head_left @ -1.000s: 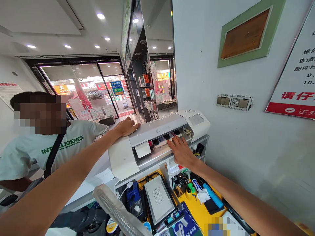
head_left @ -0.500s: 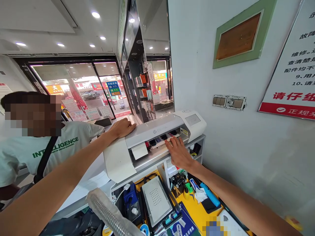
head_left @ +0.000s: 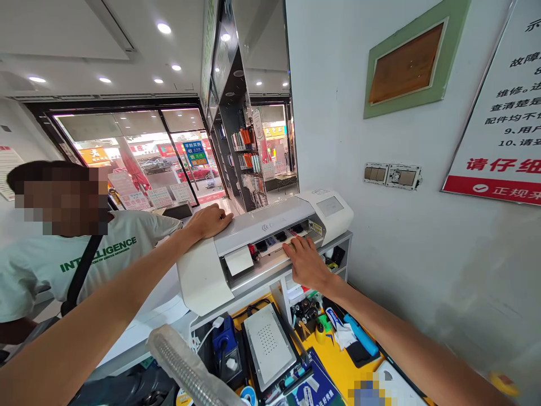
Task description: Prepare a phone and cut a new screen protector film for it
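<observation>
A white cutting plotter with a long front slot and a small screen at its right end stands on a shelf unit. My left hand rests on top of its left part, fingers laid flat over the casing and holding nothing. At the slot, my right hand lies with fingers apart, the tips touching the front lip; their undersides are hidden. A white sheet sticks out of the slot's left end. Dark rollers show inside the slot.
Another person in a pale T-shirt with a black strap is at the left. Below the plotter, a ribbed clear hose, a grey perforated plate and a blue-and-black device crowd the yellow worktop. A wall bounds the right.
The view has shifted very slightly. The other person appears slightly further right. Both my hands stay in the same places on the plotter.
</observation>
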A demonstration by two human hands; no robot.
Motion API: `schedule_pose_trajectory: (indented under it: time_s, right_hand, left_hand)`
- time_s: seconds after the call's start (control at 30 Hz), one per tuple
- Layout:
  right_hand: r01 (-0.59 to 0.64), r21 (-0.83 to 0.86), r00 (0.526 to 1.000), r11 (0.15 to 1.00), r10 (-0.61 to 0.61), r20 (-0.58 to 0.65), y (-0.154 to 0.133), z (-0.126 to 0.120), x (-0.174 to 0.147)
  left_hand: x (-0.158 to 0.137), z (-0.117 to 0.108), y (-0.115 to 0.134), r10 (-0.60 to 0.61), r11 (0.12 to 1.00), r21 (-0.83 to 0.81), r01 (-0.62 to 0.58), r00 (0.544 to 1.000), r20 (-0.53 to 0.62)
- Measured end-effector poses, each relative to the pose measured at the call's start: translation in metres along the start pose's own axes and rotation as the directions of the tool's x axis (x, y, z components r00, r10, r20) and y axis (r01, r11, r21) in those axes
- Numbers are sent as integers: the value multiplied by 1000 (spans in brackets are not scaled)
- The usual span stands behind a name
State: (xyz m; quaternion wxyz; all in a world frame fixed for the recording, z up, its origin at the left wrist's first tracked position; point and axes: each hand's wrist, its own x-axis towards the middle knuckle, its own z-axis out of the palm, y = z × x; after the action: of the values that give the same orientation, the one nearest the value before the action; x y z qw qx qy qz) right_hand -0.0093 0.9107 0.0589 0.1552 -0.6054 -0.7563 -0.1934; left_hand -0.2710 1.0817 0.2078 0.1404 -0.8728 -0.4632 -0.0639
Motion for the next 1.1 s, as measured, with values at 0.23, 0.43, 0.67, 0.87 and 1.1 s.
schedule_pose_trajectory:
  time_s: [0.23, 0.43, 0.67, 0.87, 1.1]
  right_hand:
    - [-7, 42, 1000, 999, 7, -13, -1, 0, 1]
    - [13, 78, 1000, 997, -12, -12, 9, -2, -3]
    - [43, 84, 999, 995, -44, 10, 12, -7, -1]
    - [20, 75, 999, 997, -23, 46, 3, -9, 2]
    - [2, 72, 997, 997, -7, 74, 3, -3, 2]
  left_hand:
    - [-2, 0, 1, -13, 1000, 20, 14, 999, -31]
    - [-5, -3, 3, -20, 999, 42, 22, 998, -57]
    - [-8, -5, 6, -9, 999, 52, 14, 996, -94]
    - [-13, -5, 6, -7, 998, 67, 15, 993, -120]
    - [-19, -6, 9, -6, 998, 66, 16, 989, -146]
